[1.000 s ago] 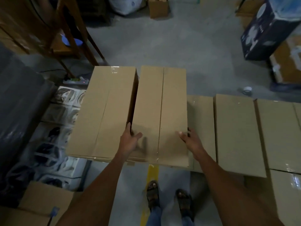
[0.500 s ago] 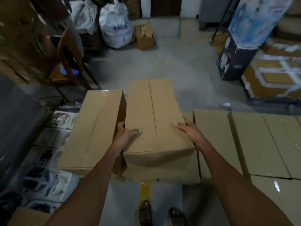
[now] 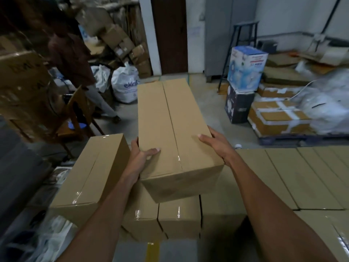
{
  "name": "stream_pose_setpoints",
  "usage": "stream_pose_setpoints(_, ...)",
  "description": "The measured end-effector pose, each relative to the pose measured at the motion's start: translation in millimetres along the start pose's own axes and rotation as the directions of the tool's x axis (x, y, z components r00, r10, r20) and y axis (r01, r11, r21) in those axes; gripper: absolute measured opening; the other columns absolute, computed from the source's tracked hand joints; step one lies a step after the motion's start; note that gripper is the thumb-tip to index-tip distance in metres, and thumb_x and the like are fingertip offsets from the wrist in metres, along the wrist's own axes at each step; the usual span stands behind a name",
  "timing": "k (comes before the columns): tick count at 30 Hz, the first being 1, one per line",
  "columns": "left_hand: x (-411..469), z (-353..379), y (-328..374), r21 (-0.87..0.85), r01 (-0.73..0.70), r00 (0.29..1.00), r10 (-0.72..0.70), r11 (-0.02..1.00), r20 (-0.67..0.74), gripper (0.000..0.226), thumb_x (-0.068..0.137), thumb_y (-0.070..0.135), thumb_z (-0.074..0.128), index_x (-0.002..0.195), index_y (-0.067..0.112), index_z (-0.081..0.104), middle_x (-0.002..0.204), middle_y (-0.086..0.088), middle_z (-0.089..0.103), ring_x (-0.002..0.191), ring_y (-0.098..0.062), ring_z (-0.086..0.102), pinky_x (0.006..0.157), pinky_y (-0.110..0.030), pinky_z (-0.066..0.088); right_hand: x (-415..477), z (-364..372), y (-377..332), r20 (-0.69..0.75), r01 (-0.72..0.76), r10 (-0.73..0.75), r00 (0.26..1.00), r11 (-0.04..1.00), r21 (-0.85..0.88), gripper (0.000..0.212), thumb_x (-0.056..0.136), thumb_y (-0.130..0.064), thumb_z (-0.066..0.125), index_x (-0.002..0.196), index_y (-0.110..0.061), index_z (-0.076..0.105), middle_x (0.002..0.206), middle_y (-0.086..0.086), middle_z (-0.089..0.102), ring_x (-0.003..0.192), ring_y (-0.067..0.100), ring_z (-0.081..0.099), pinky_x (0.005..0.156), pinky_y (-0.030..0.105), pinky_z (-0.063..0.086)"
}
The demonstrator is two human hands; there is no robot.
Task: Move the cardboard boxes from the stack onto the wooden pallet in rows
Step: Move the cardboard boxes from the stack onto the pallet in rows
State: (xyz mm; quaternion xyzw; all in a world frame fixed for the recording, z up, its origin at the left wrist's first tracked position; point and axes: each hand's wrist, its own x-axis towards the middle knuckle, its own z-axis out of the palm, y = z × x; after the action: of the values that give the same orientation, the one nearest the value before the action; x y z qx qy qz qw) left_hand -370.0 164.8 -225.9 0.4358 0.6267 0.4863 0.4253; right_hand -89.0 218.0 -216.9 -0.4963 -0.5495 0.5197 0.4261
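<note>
The grey concrete floor (image 3: 207, 103) carries everything here. Taking the white sack (image 3: 125, 85) with blue lettering as the landmark: a wooden chair (image 3: 75, 114) stands left of it, a dark printed box (image 3: 238, 105) well to its right, a dark pallet (image 3: 302, 138) of taped cartons (image 3: 279, 118) farther right, and rows of cardboard boxes (image 3: 294, 176) nearer the camera

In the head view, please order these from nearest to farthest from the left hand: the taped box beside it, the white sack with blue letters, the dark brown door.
1. Taped brown cardboard box, just left of the left hand.
2. White sack with blue letters, on the floor beyond.
3. Dark brown door, at the back wall.
</note>
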Motion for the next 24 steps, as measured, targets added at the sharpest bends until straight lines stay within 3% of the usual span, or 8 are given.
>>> stream_pose_setpoints(3, -40, 22, 6, -0.017, -0.032, 0.998, 0.033, 0.999, 0.046, 0.09, 0.079, 0.02, 0.084, 0.15, 0.026, 0.029, 0.127, 0.006, 0.057, 0.116, -0.018, 0.057, 0.084, -0.032, 0.045, -48, -28, 0, -0.035, 0.021, -0.021, 0.999, 1.0, -0.014, 0.041, 0.094, -0.028, 0.069, 0.133, -0.035, 0.059, 0.11, -0.019, 0.07, 0.088, -0.011, 0.066, 0.066, 0.007, 0.05)
stream_pose_setpoints(8, -113, 71, -3, -0.027, -0.071, 0.99, 0.074, 0.997, 0.124, 0.087, 0.078, 0.02, 0.085, 0.148, 0.023, 0.034, 0.129, 0.005, 0.058, 0.112, -0.012, 0.057, 0.077, -0.023, 0.044, -146, -80, 12, -0.112, 0.006, -0.014, 0.994, 0.998, -0.066, 0.043, 0.095, -0.03, 0.068, 0.137, -0.027, 0.06, 0.119, -0.008, 0.069, 0.105, 0.007, 0.065, 0.083, 0.022, 0.052)
stream_pose_setpoints(13, -193, 127, -21, -0.034, -0.014, 0.981, 0.021, 0.999, 0.194, 0.082, 0.08, 0.018, 0.084, 0.145, 0.026, 0.034, 0.119, 0.015, 0.057, 0.1, 0.001, 0.053, 0.076, -0.019, 0.041, -241, -137, 31, -0.171, -0.107, 0.094, 0.981, 0.992, -0.066, 0.036, 0.095, -0.027, 0.067, 0.131, -0.028, 0.062, 0.107, -0.01, 0.071, 0.083, 0.002, 0.068, 0.058, 0.014, 0.051)
stream_pose_setpoints(17, -225, 170, -17, 0.004, 0.023, 0.966, -0.023, 1.0, 0.259, 0.089, 0.072, 0.02, 0.089, 0.145, 0.02, 0.039, 0.125, 0.003, 0.065, 0.108, -0.014, 0.064, 0.09, -0.035, 0.054, -287, -183, 38, -0.225, -0.165, 0.153, 0.962, 0.986, -0.037, 0.04, 0.094, -0.027, 0.069, 0.134, -0.028, 0.062, 0.107, -0.009, 0.073, 0.082, 0.004, 0.07, 0.057, 0.013, 0.051)
stream_pose_setpoints(20, -248, 208, -23, 0.014, 0.048, 0.956, -0.05, 0.999, 0.289, 0.088, 0.077, 0.013, 0.086, 0.147, 0.018, 0.033, 0.128, 0.0, 0.061, 0.114, -0.022, 0.062, 0.101, -0.044, 0.052, -313, -217, 54, -0.263, -0.213, 0.203, 0.943, 0.977, -0.013, 0.037, 0.094, -0.027, 0.069, 0.131, -0.029, 0.064, 0.099, -0.012, 0.072, 0.075, 0.002, 0.07, 0.055, 0.015, 0.052)
stream_pose_setpoints(24, -256, 265, -30, 0.033, 0.084, 0.94, -0.091, 0.996, 0.33, 0.095, 0.075, 0.015, 0.088, 0.15, 0.018, 0.031, 0.129, -0.001, 0.062, 0.116, -0.023, 0.062, 0.106, -0.048, 0.049, -323, -269, 71, -0.295, -0.248, 0.238, 0.925, 0.969, 0.001, 0.044, 0.092, -0.031, 0.07, 0.136, -0.028, 0.061, 0.106, -0.01, 0.071, 0.088, 0.008, 0.067, 0.064, 0.021, 0.05)
